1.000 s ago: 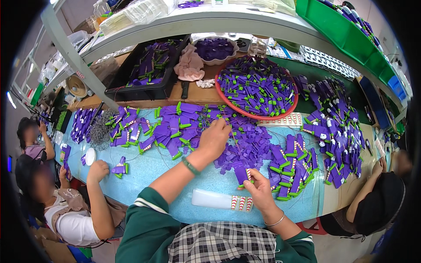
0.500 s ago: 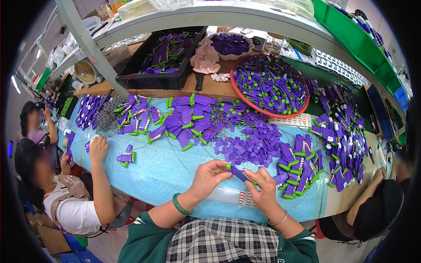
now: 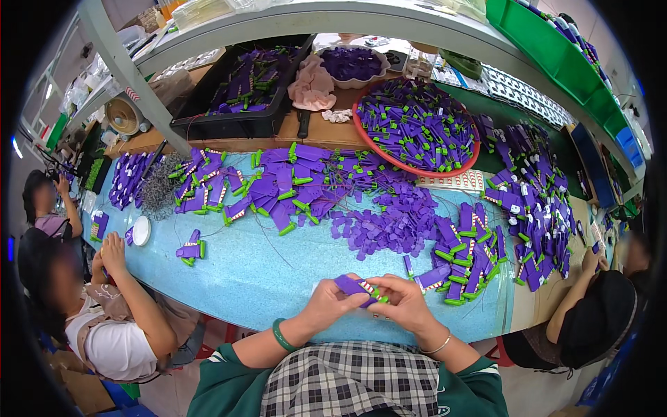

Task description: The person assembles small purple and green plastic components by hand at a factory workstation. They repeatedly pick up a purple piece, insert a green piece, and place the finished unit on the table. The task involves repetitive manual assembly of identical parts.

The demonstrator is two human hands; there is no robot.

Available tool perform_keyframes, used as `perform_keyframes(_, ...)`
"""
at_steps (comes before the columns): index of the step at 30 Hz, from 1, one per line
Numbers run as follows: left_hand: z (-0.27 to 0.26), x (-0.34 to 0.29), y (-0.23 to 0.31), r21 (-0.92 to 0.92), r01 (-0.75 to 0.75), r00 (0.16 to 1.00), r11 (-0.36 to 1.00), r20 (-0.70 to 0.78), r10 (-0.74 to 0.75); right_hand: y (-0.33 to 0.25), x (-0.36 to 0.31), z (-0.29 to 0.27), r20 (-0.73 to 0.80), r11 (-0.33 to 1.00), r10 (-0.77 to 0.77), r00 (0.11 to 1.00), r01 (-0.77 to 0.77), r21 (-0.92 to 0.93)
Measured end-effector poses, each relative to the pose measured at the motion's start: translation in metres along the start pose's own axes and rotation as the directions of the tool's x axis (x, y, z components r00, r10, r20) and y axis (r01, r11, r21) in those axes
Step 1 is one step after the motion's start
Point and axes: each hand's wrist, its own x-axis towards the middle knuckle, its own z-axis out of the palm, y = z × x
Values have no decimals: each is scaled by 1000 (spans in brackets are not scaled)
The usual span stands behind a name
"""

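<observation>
Close in front of my body, both hands hold one flat purple plastic piece [image 3: 356, 285] with a bright green end and a red-and-white striped sticker. My left hand [image 3: 325, 306] pinches its purple end between thumb and fingers. At the green end, the fingers of my right hand [image 3: 404, 303] close round it, partly covering it. Just beyond my right hand lies a pile of similar purple-and-green pieces [image 3: 467, 254]. A heap of small loose purple parts [image 3: 389, 221] spreads over the blue table behind my hands.
A red basket [image 3: 358, 125] full of purple-and-green parts stands behind the heap, and a black crate [image 3: 233, 126] is at back left. More pieces pile up at right [image 3: 531, 208]. A shelf [image 3: 292, 26] crosses overhead. Co-workers sit on both sides; a white round lid [image 3: 142, 231] lies at left.
Both my hands have come nearer my body, and the piece has turned so its striped sticker and green end show more. The left co-worker's hand has moved back, uncovering the white lid.
</observation>
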Motion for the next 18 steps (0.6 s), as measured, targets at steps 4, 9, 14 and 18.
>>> perform_keyframes(4, -8, -7, 27, 156, -143, 981, 977, 156, 119, -5, 9, -12, 222, 949, -233, 947, 272, -161)
perform_keyframes(9, -7, -5, 41, 632, -340, 939, 697, 265, 218, -28, 25, -6, 319, 723, -288, 903, 423, -545)
perform_keyframes(14, -35, -14, 65, 496, -56, 996, 867, 84, 16, -29, 57, -28, 326, 291, -314, 891, 418, -861)
perform_keyframes(18, -39, -18, 77, 149, -326, 875, 934, -326, 357, -17, 78, -30, 298, 67, -368, 881, 345, -936)
